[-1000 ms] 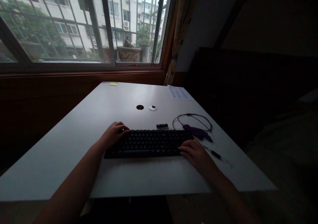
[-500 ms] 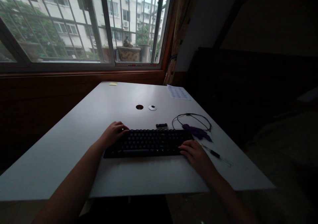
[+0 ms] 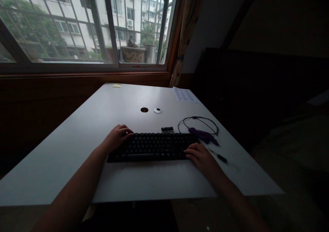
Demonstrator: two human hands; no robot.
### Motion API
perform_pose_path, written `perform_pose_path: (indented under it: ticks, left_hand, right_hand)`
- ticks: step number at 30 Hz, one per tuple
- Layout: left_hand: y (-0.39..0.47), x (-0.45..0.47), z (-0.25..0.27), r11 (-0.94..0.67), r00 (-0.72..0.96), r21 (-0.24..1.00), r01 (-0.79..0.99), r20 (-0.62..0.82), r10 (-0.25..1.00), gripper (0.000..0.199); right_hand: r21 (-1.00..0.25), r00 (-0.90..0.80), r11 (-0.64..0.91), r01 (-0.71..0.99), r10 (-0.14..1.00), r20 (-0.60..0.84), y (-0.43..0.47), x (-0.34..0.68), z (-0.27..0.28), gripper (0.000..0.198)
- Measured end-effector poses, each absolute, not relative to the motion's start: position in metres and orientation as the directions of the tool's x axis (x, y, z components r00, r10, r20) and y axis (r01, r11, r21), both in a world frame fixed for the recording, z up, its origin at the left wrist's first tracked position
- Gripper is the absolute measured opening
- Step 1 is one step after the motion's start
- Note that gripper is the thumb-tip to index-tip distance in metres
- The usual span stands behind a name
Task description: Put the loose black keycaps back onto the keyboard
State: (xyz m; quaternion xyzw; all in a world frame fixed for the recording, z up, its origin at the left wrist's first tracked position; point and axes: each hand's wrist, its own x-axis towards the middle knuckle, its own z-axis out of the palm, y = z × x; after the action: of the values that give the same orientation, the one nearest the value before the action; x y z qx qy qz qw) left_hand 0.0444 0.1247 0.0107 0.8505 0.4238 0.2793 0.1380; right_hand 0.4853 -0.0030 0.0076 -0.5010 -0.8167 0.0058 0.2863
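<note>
A black keyboard (image 3: 154, 146) lies on the white table, its long side facing me. My left hand (image 3: 119, 136) is closed around the keyboard's back left corner, with the thumb on the keys' side and the fingers toward the rear edge. Over the number keys at the right end is my right hand (image 3: 199, 153); its fingers are bent and the tips come together low on the keys. Whatever sits between those tips is too small and dark to make out. A thin tool with a black handle and wire end (image 3: 222, 158) lies just right of that hand.
Behind the keyboard are a small black piece (image 3: 167, 129), a looped black cable (image 3: 205, 118) and a purple cloth (image 3: 204, 136). Farther back are a round hole (image 3: 144, 110), a white round cover (image 3: 157, 110), a printed sheet (image 3: 185, 95) and a yellow note (image 3: 117, 85).
The whole view has shifted very slightly. Both hands and the keyboard keep their places, and the right fingertips have hardly moved.
</note>
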Motion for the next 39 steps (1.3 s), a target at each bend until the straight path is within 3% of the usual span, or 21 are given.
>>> perform_pose_path:
  ticks: [15, 34, 39]
  left_hand:
    - [0.123, 0.045, 0.014, -0.601, 0.485, 0.466, 0.649, 0.356, 0.799, 0.029]
    - [0.123, 0.045, 0.014, -0.601, 0.485, 0.468, 0.648, 0.354, 0.8, 0.028]
    - [0.122, 0.045, 0.015, -0.603, 0.485, 0.472, 0.643, 0.359, 0.798, 0.028]
  right_hand:
    - [-0.186, -0.338, 0.487, 0.853, 0.789, 0.514, -0.012, 0.478, 0.008, 0.02]
    - [-0.481, -0.16, 0.436, 0.761, 0.844, 0.512, -0.012, 0.472, 0.009, 0.017]
    - [-0.507, -0.139, 0.416, 0.755, 0.857, 0.496, -0.011, 0.474, 0.007, 0.019]
